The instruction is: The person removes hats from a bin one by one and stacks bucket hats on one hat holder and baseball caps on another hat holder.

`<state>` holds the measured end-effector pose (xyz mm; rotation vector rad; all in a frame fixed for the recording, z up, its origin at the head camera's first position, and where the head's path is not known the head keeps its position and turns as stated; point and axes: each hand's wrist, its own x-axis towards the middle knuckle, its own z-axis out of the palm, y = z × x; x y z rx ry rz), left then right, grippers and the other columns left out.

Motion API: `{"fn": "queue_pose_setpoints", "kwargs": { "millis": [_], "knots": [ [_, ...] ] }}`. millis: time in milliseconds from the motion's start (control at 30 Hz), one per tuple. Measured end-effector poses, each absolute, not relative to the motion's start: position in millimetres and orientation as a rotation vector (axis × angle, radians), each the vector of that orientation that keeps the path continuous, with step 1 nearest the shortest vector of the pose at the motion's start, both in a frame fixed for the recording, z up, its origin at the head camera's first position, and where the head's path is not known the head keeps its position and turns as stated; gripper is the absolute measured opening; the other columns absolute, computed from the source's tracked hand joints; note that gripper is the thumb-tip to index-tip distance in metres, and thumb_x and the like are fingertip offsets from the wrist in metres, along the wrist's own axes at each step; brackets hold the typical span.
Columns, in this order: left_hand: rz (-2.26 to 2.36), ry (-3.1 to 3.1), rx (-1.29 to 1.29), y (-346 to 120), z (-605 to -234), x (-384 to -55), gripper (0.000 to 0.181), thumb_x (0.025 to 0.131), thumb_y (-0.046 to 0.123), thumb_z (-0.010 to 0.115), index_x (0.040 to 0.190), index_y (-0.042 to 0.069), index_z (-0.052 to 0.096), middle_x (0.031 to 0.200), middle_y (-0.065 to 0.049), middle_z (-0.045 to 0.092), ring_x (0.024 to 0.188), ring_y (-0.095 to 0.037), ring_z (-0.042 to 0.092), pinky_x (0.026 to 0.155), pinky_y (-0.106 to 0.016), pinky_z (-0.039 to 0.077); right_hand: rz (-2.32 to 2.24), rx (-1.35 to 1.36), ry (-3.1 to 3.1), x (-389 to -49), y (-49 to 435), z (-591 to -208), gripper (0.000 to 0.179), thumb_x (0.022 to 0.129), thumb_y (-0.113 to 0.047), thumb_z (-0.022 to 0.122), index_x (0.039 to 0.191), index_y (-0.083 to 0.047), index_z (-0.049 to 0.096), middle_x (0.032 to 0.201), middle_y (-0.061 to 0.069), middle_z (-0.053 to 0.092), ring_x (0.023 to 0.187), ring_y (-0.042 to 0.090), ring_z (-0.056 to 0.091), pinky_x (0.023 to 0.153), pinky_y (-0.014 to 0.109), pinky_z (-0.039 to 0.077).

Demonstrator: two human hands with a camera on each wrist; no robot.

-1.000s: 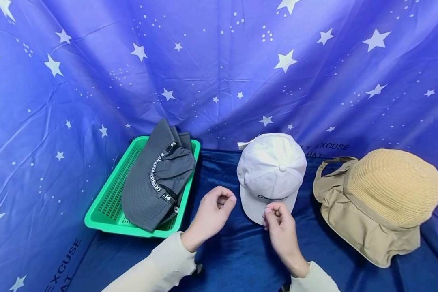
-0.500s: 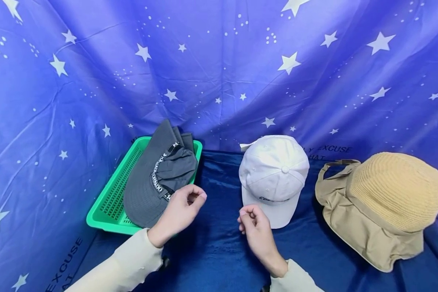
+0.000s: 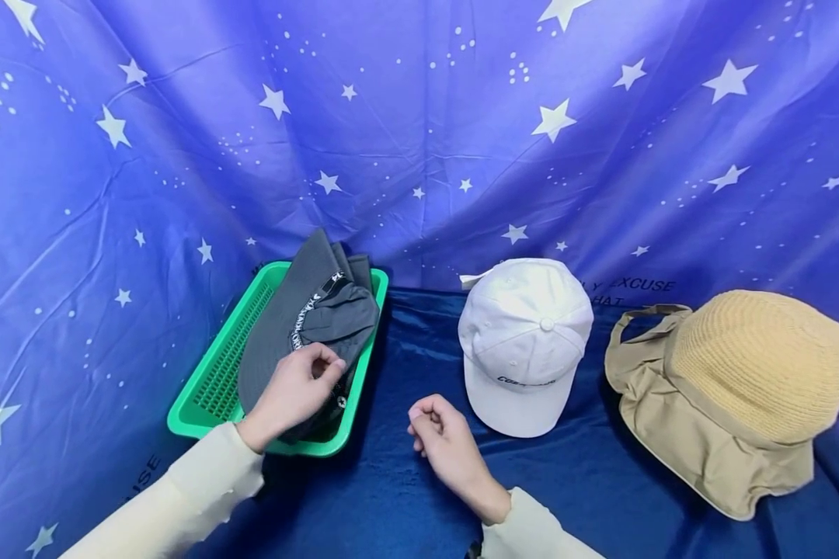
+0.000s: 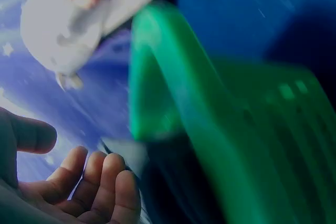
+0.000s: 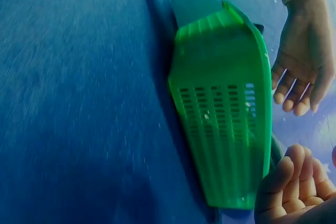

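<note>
My left hand (image 3: 294,392) hovers over a green basket (image 3: 206,427), its fingers loosely bent with nothing held. Below it lies a dark grey cap (image 3: 269,345), turned with its inside up, its lettered inner band showing; part of it is hidden behind the hand. Behind that cap, more dark grey brims stick out past the basket's far end. In the left wrist view the left palm (image 4: 89,192) faces the basket's rim. My right hand (image 3: 454,454) is above the blue cloth between basket and white baseball cap (image 3: 524,326), fingers relaxed and nothing in them.
A straw hat (image 3: 762,357) with a tan fabric brim and strap lies on the right. Dark blue cloth (image 3: 391,505) covers the table. A purple-blue curtain (image 3: 405,116) with white stars hangs behind and along the left side.
Both hands have moved left: the left from beside the basket to over the grey cap, the right from the white cap's brim to the cloth. The caps, hat and basket stay put.
</note>
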<state>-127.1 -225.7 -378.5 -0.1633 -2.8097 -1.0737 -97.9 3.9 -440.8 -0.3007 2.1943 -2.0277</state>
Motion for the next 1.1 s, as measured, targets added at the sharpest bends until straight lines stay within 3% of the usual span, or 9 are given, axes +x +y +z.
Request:
{"fn": "queue_pose_setpoints", "kwargs": {
  "millis": [267,567,700,833,933,1100],
  "knots": [
    [-0.883,-2.961,-0.024,-271.2,-380.7,-146.1,0.017,0.091,0.025,0.06,0.083,0.011,0.063,0.073,0.0,0.058,0.068,-0.018,0.053,0.066,-0.034,0.043,-1.956,-0.407,2.133,-99.9,-22.2,-447.4,0.018,0.099,-0.016,0.051,0.099,0.001,0.057,0.082,0.014,0.063,0.059,0.014,0.058,0.054,0.031,0.052],
    [-0.715,-3.236,0.075,-319.6,-381.1,-182.2,0.033,0.092,0.033,0.058,0.073,0.006,0.061,0.073,-0.007,0.059,0.068,-0.024,0.055,0.06,-0.035,0.044,-1.969,-0.394,2.056,-103.2,-45.3,-450.1,0.018,0.101,-0.016,0.048,0.101,0.0,0.056,0.081,0.014,0.063,0.057,0.018,0.059,0.051,0.031,0.052],
    [-0.653,-3.299,0.135,-330.6,-379.1,-187.1,0.039,0.091,0.033,0.058,0.085,-0.005,0.062,0.085,-0.02,0.062,0.076,-0.031,0.059,0.066,-0.042,0.049,-1.988,-0.406,2.027,-100.2,-49.9,-438.7,0.017,0.1,-0.012,0.049,0.099,0.003,0.055,0.077,0.011,0.062,0.057,0.024,0.06,0.05,0.031,0.052],
    [-0.648,-3.402,0.193,-335.3,-372.9,-187.5,0.055,0.092,0.033,0.055,0.105,-0.02,0.05,0.102,-0.034,0.056,0.089,-0.041,0.059,0.069,-0.048,0.052,-1.999,-0.415,2.007,-99.7,-53.1,-432.2,0.017,0.1,-0.01,0.048,0.101,0.007,0.053,0.078,0.019,0.061,0.057,0.025,0.059,0.05,0.029,0.051],
    [-0.736,-3.47,0.298,-338.7,-370.4,-189.2,0.055,0.094,0.032,0.054,0.107,-0.021,0.045,0.099,-0.033,0.053,0.087,-0.042,0.06,0.063,-0.047,0.054,-2.016,-0.412,1.985,-105.8,-58.0,-445.1,0.018,0.1,-0.009,0.048,0.103,0.008,0.053,0.081,0.027,0.061,0.056,0.021,0.058,0.049,0.028,0.051],
    [-0.988,-3.484,0.511,-345.1,-374.2,-194.4,0.054,0.095,0.029,0.054,0.112,-0.019,0.039,0.102,-0.035,0.049,0.078,-0.043,0.063,0.063,-0.047,0.055,-2.068,-0.378,1.92,-111.3,-66.1,-456.7,0.014,0.098,-0.007,0.051,0.102,0.006,0.051,0.078,0.024,0.061,0.053,0.018,0.057,0.047,0.026,0.05]
  ]
}}
